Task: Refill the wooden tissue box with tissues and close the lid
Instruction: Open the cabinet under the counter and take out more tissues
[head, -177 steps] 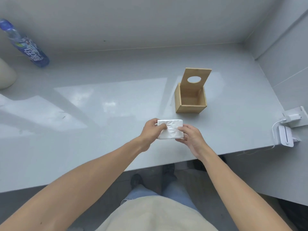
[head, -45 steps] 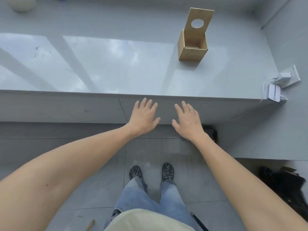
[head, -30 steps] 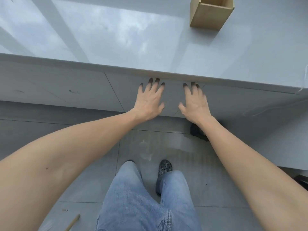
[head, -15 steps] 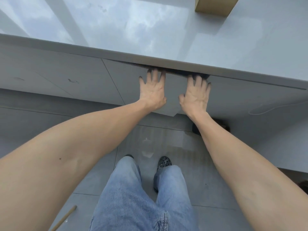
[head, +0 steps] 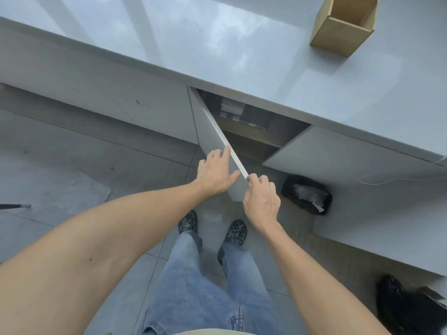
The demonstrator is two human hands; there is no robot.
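Observation:
The wooden tissue box (head: 341, 30) stands on the grey countertop (head: 242, 49) at the upper right, its top cut off by the frame. Below the counter a grey cabinet door (head: 212, 141) is swung out towards me. My left hand (head: 216, 174) lies flat against the door's outer face, fingers spread. My right hand (head: 261, 197) pinches the door's white free edge at its near corner. Inside the cabinet, white packs that look like tissues (head: 231, 108) sit on a wooden shelf, dim and partly hidden.
A second cabinet door (head: 338, 153) to the right is also ajar. A black bag (head: 306, 194) lies on the tiled floor by the cabinet, another dark bag (head: 408, 308) at the lower right. My feet (head: 212, 228) stand just before the open door.
The tissue pack held earlier is gone from my hands. Both hands went from pressing the closed cabinet front to pulling the door out; the cabinet is now open and its shelf shows.

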